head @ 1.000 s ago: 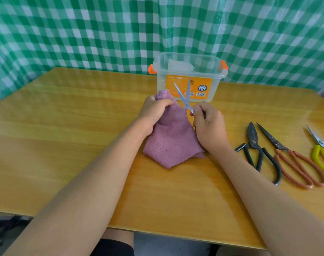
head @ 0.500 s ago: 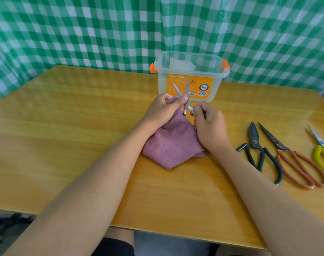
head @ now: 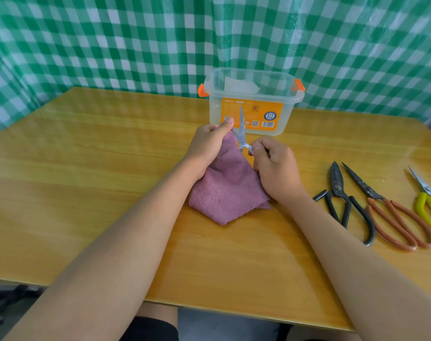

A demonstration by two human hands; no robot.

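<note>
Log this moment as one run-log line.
step: blade wipe | left hand: pinches pink cloth against one blade | right hand: grips small scissors, blades apart

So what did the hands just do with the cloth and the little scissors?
The left hand, holding the purple cloth, slid up from near the pivot along the left blade and now pinches it close to the tip through the cloth. The right hand kept holding the small scissors by the handles, blades open and pointing up. The clear box and the three bigger scissors did not move.
</note>
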